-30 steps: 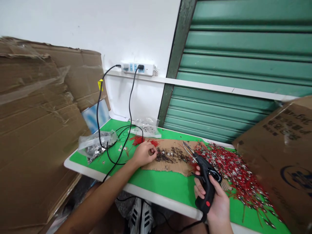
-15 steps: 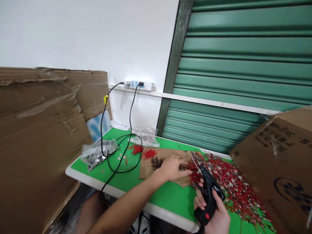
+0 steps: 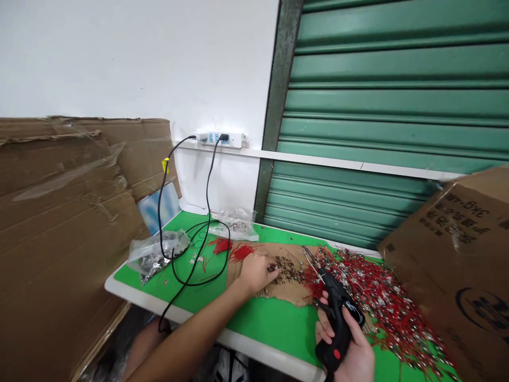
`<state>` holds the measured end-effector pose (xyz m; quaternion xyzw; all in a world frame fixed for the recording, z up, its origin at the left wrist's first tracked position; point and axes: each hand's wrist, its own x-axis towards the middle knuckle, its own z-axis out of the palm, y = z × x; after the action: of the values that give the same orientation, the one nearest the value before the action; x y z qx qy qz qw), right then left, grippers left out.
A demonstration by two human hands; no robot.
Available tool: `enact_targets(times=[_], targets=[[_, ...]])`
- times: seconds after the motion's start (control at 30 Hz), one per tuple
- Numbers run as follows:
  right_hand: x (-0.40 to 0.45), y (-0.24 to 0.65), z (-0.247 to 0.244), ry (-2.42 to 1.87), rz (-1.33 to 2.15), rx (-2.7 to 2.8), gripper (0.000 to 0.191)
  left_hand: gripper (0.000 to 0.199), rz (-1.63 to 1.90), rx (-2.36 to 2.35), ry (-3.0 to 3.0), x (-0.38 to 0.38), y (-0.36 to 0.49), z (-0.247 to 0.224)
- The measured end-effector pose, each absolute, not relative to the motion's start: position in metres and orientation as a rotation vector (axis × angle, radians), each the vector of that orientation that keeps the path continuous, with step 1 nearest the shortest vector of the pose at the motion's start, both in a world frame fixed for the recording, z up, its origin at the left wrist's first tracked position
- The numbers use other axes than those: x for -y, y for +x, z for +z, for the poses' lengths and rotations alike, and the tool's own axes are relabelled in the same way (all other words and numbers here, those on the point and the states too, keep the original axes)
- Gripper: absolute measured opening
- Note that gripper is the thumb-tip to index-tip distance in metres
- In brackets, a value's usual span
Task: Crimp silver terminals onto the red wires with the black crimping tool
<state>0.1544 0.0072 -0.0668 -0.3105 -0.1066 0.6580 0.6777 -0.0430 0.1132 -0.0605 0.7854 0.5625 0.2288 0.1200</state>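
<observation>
My right hand [image 3: 353,347] is wrapped round the grip of a black soldering gun [image 3: 339,313] with a red button. Its thin metal tip points up and left, over the edge of the cardboard sheet [image 3: 284,294]. My left hand [image 3: 256,273] is over the left part of that sheet, its fingers curled and thumb close to the fingertips. Whatever they pinch is too small to make out. Beside those fingertips lie many small dark metal pieces [image 3: 288,270]. Red wires [image 3: 240,252] lie behind the hand.
A big heap of red wires with shiny metal ends [image 3: 382,297] covers the right of the green table [image 3: 270,323]. Plastic bags of metal parts [image 3: 155,252] and looped black cables [image 3: 207,233] are on the left. Cardboard boxes [image 3: 457,276] flank both sides; a power strip [image 3: 230,139] hangs behind.
My left hand has moved left, from beside the wire heap to the left of the small dark pieces, and its fingers have curled in. My right hand still grips the soldering gun.
</observation>
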Motion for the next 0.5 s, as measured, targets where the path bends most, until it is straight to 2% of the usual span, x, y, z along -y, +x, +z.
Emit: enact_targets(times=[0.27,0.5], targets=[[-0.008,0.154,-0.068,-0.696,1.502,0.301,0.029,0.022,0.631,-1.493,2.379,-0.12,-0.065,-0.059],[-0.007,0.154,-0.066,-0.727,1.48,0.396,0.027,0.024,1.207,-1.514,2.161,-0.108,-0.108,-0.066]])
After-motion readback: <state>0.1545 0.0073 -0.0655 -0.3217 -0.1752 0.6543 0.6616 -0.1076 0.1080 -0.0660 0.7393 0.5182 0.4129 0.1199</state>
